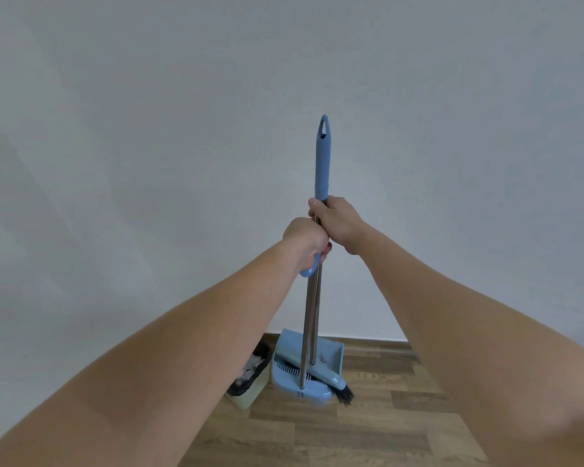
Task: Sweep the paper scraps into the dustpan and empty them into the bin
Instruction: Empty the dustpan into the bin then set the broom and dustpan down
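Broom [322, 156]: long steel shaft with blue plastic grip, held upright; right hand [338, 220] clamped round the shaft just under the blue grip; head with dark bristles far below both hands, nested in the pan. Dustpan [304, 365]: blue plastic, upright type on its own steel pole; left hand [305, 242] closed round the blue pole-top handle, just below and touching the right hand. Both poles side by side, nearly parallel. Judged light, stiff, smooth; bare steel likely slippery, blue grips the surer hold. Pan probably hinged at the pole, so liable to swing when lifted. Bristles soft, springy. Bin [246, 389]: pale, dark liner, on wood floor [368, 433] just left of the pan, well below the left hand; pale crumpled matter inside, apparently paper. Paper scraps: a few small flecks possibly in the pan, too small to confirm; none seen loose on the floor. White wall [149, 129] behind.
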